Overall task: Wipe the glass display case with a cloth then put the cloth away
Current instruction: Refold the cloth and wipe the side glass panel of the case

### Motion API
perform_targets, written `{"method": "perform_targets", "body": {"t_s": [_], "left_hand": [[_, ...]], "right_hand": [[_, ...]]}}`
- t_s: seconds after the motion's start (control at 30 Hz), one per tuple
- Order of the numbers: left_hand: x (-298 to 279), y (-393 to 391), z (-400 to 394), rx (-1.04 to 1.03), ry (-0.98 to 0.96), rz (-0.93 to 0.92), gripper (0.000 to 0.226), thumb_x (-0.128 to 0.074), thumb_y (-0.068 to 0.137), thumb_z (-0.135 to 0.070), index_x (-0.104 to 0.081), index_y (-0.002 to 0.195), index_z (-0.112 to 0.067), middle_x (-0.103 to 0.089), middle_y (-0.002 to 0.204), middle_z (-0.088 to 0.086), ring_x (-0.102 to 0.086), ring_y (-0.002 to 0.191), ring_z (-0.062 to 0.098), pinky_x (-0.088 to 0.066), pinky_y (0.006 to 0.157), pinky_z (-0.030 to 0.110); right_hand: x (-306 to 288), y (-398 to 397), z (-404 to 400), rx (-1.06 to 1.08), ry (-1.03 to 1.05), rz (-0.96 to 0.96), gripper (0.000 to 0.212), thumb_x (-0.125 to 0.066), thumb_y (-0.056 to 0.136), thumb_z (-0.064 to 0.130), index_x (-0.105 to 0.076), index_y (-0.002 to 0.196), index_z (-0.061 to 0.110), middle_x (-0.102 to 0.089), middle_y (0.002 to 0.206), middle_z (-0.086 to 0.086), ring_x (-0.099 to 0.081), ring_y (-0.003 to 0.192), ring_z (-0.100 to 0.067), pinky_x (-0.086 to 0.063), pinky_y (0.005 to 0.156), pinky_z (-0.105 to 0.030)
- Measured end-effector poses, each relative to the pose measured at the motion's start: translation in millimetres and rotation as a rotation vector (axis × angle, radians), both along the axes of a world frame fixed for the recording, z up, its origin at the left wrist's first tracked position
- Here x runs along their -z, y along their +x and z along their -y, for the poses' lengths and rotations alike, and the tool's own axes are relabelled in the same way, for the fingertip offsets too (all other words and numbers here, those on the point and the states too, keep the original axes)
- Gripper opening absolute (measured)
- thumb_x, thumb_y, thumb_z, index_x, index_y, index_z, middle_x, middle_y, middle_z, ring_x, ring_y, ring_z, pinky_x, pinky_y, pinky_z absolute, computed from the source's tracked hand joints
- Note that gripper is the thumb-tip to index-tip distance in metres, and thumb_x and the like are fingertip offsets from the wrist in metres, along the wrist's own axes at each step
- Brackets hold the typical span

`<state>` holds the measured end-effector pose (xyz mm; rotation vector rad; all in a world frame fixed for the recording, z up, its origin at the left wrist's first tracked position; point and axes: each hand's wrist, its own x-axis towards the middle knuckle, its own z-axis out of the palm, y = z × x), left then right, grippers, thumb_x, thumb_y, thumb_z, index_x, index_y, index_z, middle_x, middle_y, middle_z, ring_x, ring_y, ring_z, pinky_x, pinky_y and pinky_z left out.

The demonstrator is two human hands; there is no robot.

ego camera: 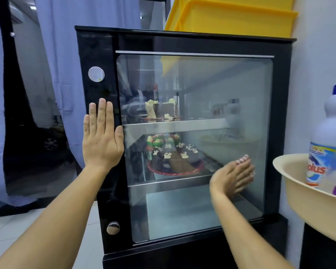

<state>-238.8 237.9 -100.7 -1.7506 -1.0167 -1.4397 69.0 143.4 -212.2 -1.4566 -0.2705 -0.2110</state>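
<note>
While two hands point(102, 136) point(234, 174) touch one display case point(97, 51)

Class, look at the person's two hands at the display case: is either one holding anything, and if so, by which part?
Nothing is held. The left hand lies flat on the case frame; the right hand is open before the glass.

One black-framed glass display case point(97, 55) is seen. Two bare hands are counted: the left hand point(102, 138) and the right hand point(234, 176). Two round silver discs point(96, 74) are spotted on the case's frame. Two stacked yellow plastic bins point(231, 18) are made out on top. One beige plastic basin point(299, 187) is noted, one white plastic bottle with a blue cap point(332, 136) standing in it.
</note>
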Motion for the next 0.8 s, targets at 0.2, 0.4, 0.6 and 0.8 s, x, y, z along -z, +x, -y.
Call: {"method": "perform_targets", "body": {"t_s": [0.2, 0.4, 0.6, 0.8], "left_hand": [[0.9, -0.6, -0.5, 0.015, -0.004, 0.006, 0.067, -0.029, 0.109, -0.034, -0.006, 0.167, -0.011, 0.002, 0.175, 0.005, 0.006, 0.162, 0.026, 0.002, 0.131, 0.044], [2.8, -1.4, -3.1, 0.020, 0.017, 0.014, 0.068, -0.028, 0.108, -0.035, -0.006, 0.167, -0.011, 0.002, 0.175, 0.004, 0.007, 0.161, 0.024, 0.001, 0.131, 0.045], [3.1, 1.4, -4.6, 0.040, 0.021, 0.033, 0.068, -0.027, 0.107, -0.037, -0.007, 0.167, -0.011, 0.000, 0.175, 0.005, 0.004, 0.162, 0.026, 0.001, 0.131, 0.045], [3.2, 0.4, -3.5, 0.047, 0.016, 0.031, 0.068, -0.026, 0.107, -0.037, -0.006, 0.167, -0.013, 0.001, 0.175, 0.003, 0.006, 0.161, 0.023, 0.004, 0.131, 0.043]], "right_hand": [[-36.6, 14.0, -5.0, -0.023, -0.307, 1.416, 0.058, -0.027, 0.112, 0.041, -0.021, 0.165, 0.020, -0.019, 0.173, -0.009, -0.004, 0.161, -0.031, 0.002, 0.131, -0.048], [-60.8, 92.8, 7.3, 0.099, -0.086, 0.597, 0.058, -0.021, 0.111, 0.041, -0.016, 0.166, 0.026, -0.009, 0.175, 0.002, -0.003, 0.161, -0.019, 0.002, 0.130, -0.039], [-31.1, 75.1, 13.5, 0.040, -0.088, 0.528, 0.061, -0.019, 0.109, 0.042, -0.017, 0.167, 0.022, -0.013, 0.175, -0.002, -0.005, 0.162, -0.025, -0.001, 0.131, -0.046], [-104.0, 97.7, 5.2, 0.071, -0.132, 0.973, 0.056, -0.028, 0.111, 0.039, -0.017, 0.166, 0.029, -0.011, 0.174, 0.001, -0.002, 0.162, -0.022, -0.002, 0.131, -0.044]]}}
